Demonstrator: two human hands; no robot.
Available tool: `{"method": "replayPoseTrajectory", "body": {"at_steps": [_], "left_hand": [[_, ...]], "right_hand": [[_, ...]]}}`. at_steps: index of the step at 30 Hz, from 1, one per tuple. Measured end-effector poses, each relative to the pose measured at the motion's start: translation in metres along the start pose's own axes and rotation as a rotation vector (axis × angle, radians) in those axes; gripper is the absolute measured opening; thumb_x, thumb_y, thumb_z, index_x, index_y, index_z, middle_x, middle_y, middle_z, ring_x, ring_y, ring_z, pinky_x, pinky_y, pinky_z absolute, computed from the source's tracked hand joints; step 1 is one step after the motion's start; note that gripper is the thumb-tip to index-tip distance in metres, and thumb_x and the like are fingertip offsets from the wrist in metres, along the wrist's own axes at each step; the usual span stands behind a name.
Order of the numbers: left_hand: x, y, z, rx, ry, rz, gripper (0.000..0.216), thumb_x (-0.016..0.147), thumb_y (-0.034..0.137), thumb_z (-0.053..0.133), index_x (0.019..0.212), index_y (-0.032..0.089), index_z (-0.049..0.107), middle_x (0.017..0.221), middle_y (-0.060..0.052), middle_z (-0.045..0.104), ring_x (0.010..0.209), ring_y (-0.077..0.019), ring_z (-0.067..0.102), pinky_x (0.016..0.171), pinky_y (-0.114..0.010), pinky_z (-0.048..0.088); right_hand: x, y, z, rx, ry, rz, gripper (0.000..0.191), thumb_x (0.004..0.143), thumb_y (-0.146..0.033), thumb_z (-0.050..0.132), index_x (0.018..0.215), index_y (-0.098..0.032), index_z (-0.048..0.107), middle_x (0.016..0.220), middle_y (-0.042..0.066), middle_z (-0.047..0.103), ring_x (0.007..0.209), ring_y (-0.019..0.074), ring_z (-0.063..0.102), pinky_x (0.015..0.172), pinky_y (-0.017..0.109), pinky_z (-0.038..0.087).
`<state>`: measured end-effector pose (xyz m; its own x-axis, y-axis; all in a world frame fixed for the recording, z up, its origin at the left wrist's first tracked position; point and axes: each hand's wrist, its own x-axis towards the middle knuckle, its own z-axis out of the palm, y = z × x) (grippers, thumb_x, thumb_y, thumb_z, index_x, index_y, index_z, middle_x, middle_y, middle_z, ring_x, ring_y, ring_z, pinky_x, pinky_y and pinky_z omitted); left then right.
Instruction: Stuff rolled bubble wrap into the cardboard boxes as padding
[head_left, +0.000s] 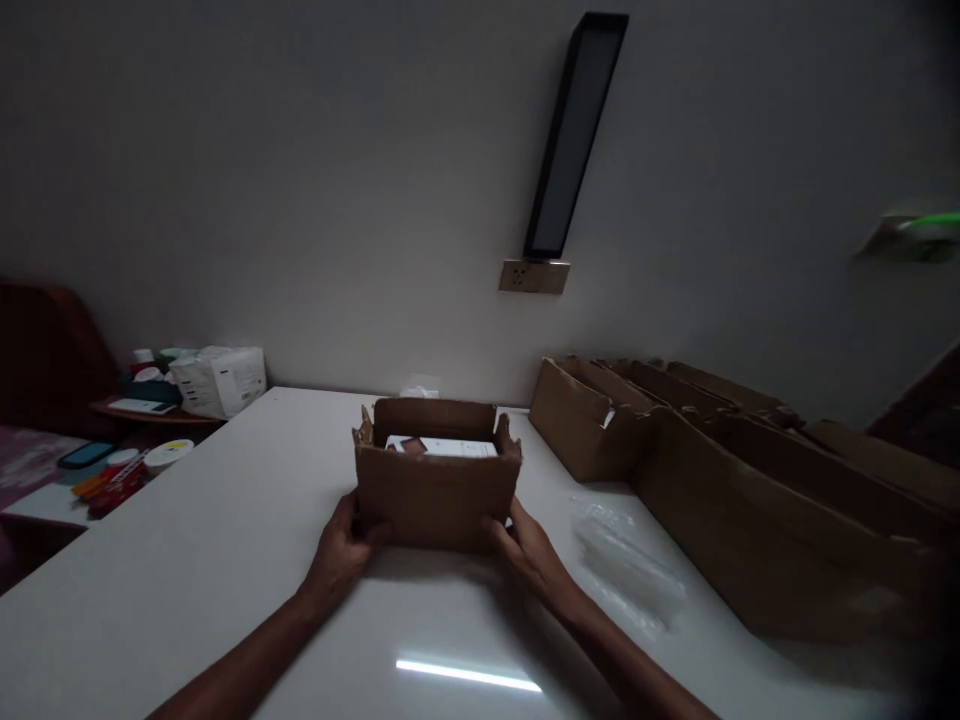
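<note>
Between my two hands is a small open cardboard box [435, 500] with ragged upper edges. My left hand [341, 550] grips its lower left corner, the thumb on the front face. At the lower right corner my right hand [529, 550] holds it in the same way. Inside the cardboard box lies a white carton [457, 448] with a brown mark on top; its lower part is hidden by the front wall. Whether the cardboard box rests on the white table [300, 480] or hangs just above it, I cannot tell.
Larger open cardboard boxes [720, 500] line the right side. Clear plastic packaging [626, 565] lies before them. Beyond the left table edge are a white package [221, 380], a phone [86, 456] and a round tub [169, 456]. A socket plate [534, 277] is on the wall.
</note>
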<state>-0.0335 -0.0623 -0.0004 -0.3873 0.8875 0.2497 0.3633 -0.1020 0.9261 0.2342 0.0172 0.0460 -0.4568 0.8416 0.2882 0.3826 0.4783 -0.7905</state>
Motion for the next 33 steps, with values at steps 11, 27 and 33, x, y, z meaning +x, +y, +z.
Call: {"method": "replayPoseTrajectory", "body": {"at_steps": [11,27,33], "left_hand": [[0.003,-0.001,0.003,0.042,0.044,-0.104,0.066,0.082,0.033,0.058,0.14,0.01,0.038,0.123,-0.017,0.064,0.114,-0.0268,0.062,0.101,-0.043,0.048],[-0.138,0.038,0.015,0.262,-0.515,0.758,0.067,0.081,0.026,0.067,0.142,0.025,0.041,0.149,-0.015,0.046,0.142,-0.0345,0.037,0.112,-0.053,0.034],[-0.136,0.035,0.025,0.075,-0.545,0.653,0.022,0.076,0.015,0.062,0.096,0.023,0.059,0.1,-0.004,0.074,0.107,-0.0228,0.066,0.096,-0.038,0.045]], "right_hand": [[-0.05,-0.013,-0.074,-0.319,-0.012,0.017,0.038,0.091,-0.047,0.053,0.114,-0.02,0.068,0.111,0.011,0.072,0.1,0.0247,0.066,0.082,0.036,0.052],[-0.131,-0.041,-0.023,0.167,-0.514,-0.283,0.029,0.093,-0.039,0.058,0.116,-0.025,0.068,0.11,0.005,0.072,0.103,0.02,0.064,0.092,0.037,0.049],[-0.055,-0.018,-0.026,0.153,-0.317,-0.073,0.041,0.092,-0.052,0.051,0.106,-0.02,0.072,0.108,0.009,0.073,0.101,0.0243,0.066,0.09,0.041,0.051]]}}
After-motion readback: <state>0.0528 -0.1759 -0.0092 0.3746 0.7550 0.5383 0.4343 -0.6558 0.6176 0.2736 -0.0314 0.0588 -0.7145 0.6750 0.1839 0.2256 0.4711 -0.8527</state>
